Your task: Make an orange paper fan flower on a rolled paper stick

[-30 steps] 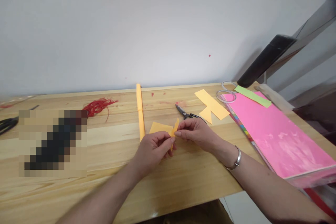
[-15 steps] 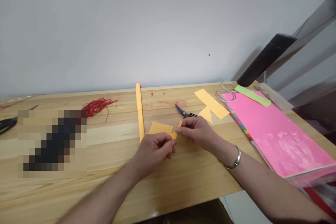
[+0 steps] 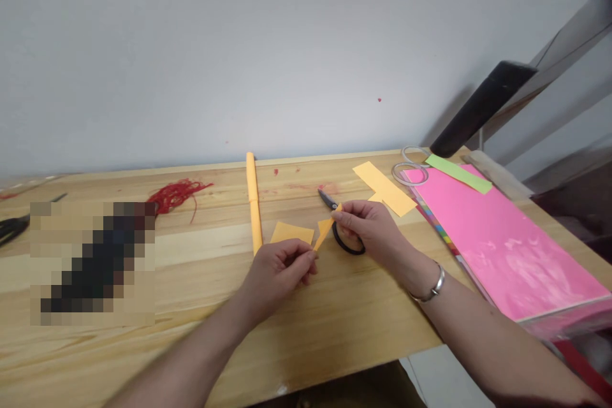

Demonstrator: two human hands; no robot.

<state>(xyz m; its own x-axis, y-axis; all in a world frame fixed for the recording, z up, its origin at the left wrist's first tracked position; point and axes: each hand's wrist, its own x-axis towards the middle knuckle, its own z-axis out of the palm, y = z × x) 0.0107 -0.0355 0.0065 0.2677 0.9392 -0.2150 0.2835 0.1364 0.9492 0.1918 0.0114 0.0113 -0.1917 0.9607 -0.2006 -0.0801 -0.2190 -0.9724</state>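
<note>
A narrow strip of orange paper (image 3: 326,233) is stretched at a slant between my two hands. My left hand (image 3: 282,269) pinches its lower end between thumb and fingers. At the upper end, my right hand (image 3: 366,223) has it pinched between thumb and forefinger. Behind my left hand lies a flat orange paper piece (image 3: 292,233), partly covered. Black-handled scissors (image 3: 348,247) lie on the table beneath my right hand, which hides part of them. Just left of the hands is a rolled orange paper tube (image 3: 253,204).
On the right, pink paper sheets (image 3: 502,242) lie under a green strip (image 3: 459,174) and white-handled scissors (image 3: 410,173). Orange cut paper (image 3: 385,189) rests nearby. Red threads (image 3: 176,196) and another pair of scissors (image 3: 16,227) lie to the left. A black cylinder (image 3: 482,108) leans at back right.
My right hand has moved slightly up and right, drawing its end of the strip away from my left hand. More of the strip and the black scissor handle now show.
</note>
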